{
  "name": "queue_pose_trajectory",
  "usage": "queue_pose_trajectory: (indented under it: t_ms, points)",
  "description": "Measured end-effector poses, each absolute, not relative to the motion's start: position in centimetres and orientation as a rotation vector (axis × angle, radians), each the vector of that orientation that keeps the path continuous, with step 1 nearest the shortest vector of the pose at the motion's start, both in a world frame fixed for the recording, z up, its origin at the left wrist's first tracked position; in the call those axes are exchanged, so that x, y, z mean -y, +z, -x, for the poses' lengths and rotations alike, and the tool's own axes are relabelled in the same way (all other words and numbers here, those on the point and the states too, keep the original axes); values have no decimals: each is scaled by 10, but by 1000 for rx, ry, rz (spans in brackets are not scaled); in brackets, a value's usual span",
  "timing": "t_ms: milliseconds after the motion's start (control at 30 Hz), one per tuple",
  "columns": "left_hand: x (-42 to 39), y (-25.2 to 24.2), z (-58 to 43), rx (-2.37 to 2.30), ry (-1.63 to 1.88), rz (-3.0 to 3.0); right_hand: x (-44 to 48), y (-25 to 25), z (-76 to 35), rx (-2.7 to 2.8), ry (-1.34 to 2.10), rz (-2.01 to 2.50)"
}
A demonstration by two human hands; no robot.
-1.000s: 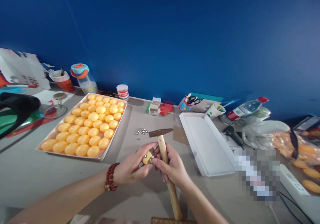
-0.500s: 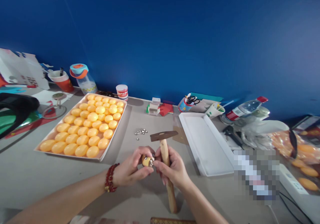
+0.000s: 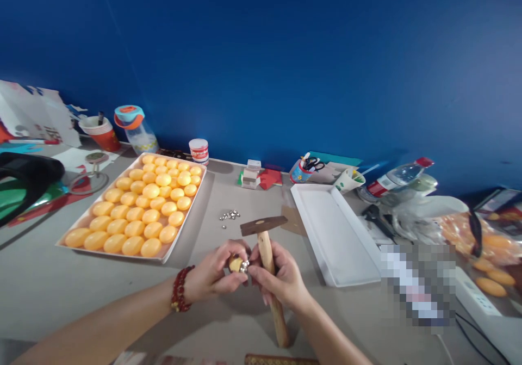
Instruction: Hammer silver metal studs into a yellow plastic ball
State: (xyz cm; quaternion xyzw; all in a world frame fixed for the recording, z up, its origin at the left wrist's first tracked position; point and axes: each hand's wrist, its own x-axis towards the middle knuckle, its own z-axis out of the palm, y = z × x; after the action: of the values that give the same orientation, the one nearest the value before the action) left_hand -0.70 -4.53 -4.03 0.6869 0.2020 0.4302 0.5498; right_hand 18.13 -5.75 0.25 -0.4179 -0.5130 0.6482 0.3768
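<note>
The left hand (image 3: 212,273), left of the hammer (image 3: 266,249), has its fingers closed round a small yellow object (image 3: 235,265), whose silver-studded end faces the hammer's handle. The right hand (image 3: 282,279) grips that handle lengthwise; whether this hand's fingertips touch the object is unclear.

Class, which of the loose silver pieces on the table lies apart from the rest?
The single silver piece nearest the left hand; the others form a loose cluster just beyond it.
</note>
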Motion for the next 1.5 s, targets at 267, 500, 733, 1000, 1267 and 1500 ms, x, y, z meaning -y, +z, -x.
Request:
queue_pose_trajectory:
  t_ms: [267,500,733,1000,1267,1500]
  points:
    - [46,-36,7,-439,960,-1624,57,1,-183,1295,1709,1052]
    - [46,-36,9,-465,962,-1664,52,-5,-185,1252,1767,1065]
    - [45,-36,11,-451,960,-1683,49,-7,-184,1186,1853,1014]
    - [47,-32,12,-560,918,-1691,48,-10,-184,1173,1905,1053]
    - [42,-27,6,-514,1001,-1637,48,-8,-187,1158,1810,1064]
    - [19,-30,11,-675,1225,-1070,39,-3,-199,1130,1618,1079]
